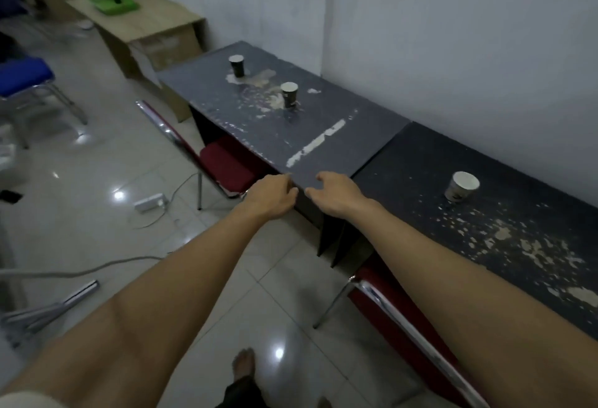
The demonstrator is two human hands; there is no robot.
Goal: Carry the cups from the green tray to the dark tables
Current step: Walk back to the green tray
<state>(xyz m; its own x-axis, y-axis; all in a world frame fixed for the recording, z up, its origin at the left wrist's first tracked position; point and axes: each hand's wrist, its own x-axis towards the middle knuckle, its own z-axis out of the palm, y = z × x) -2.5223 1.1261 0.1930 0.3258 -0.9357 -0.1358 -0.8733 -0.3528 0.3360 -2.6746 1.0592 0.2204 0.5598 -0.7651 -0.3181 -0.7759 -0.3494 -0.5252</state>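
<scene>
Both hands (270, 195) (336, 194) empty (fingers loose), three cups (289, 94) on dark tables (323, 161)

Two dark paper cups (236, 66) (289, 94) stand on the dark table (323, 155) beyond both hands; a white paper cup (461, 186) stands right of the right hand (336, 193); the green tray (127, 4) lies far beyond the left hand (271, 195).

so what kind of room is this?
Probably a plain office or break room, well worn. Two dark tables with peeling tops stand along a white wall, red-cushioned metal chairs tucked under them; a wooden desk holds the green tray. Tiled floor, power strip lying loose.
</scene>
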